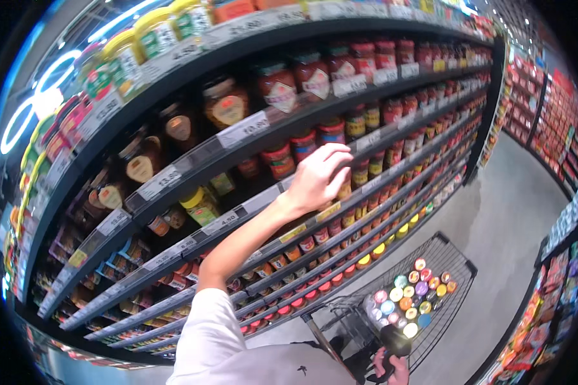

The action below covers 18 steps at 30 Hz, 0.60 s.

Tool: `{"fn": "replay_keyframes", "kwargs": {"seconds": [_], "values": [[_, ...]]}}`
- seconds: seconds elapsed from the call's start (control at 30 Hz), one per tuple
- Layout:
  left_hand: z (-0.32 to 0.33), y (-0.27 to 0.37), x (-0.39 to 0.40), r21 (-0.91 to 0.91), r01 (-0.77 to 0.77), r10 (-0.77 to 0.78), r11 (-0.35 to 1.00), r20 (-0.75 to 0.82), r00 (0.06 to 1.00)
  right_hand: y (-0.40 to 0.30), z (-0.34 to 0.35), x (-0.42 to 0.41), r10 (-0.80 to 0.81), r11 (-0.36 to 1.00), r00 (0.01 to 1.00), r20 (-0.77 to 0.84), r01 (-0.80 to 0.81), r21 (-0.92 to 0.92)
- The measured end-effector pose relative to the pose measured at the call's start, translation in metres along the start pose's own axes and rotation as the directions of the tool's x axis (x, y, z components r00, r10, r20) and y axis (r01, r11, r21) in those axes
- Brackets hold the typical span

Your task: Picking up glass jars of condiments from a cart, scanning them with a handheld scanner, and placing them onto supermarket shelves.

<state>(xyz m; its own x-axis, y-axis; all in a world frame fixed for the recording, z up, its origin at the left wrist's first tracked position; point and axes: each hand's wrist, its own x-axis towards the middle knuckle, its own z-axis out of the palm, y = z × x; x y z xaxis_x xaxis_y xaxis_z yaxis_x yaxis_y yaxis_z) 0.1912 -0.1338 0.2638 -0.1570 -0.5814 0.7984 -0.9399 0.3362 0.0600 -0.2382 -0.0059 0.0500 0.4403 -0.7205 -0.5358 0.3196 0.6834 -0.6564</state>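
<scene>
My left hand (318,179) is raised in front of the shelving, its fingers loosely curled and the thumb apart, with nothing visible in it. Jars with red lids (278,161) stand on the shelf just left of and behind the fingers. A shelf edge with price labels (260,198) runs behind the wrist. Low at the bottom right, my right hand (396,369) grips a black handheld device (395,339), whose exact kind I cannot tell. Beyond that device, a wire shopping cart (455,250) carries many jars with coloured lids (405,303).
Larger jars with diamond-shaped labels (278,91) line a higher shelf. Yellow-lidded tubs (156,33) stand on top. The grey floor (503,216) of the aisle lies right of the cart, bounded by another stocked shelf (534,317).
</scene>
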Motion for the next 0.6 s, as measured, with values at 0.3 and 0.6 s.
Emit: {"fn": "replay_keyframes", "kwargs": {"seconds": [0.3,0.6], "values": [[-0.171,0.002,0.038,0.741,0.283,-0.039,0.609,-0.328,0.944,0.021,-0.006,0.047,0.139,0.989,0.939,0.314,-0.117,-0.089],[-0.190,-0.052,0.081,0.718,0.618,-0.727,0.320,-0.231,0.646,0.040,-0.038,0.081,0.151,0.988,0.785,0.601,-0.146,-0.057]]}}
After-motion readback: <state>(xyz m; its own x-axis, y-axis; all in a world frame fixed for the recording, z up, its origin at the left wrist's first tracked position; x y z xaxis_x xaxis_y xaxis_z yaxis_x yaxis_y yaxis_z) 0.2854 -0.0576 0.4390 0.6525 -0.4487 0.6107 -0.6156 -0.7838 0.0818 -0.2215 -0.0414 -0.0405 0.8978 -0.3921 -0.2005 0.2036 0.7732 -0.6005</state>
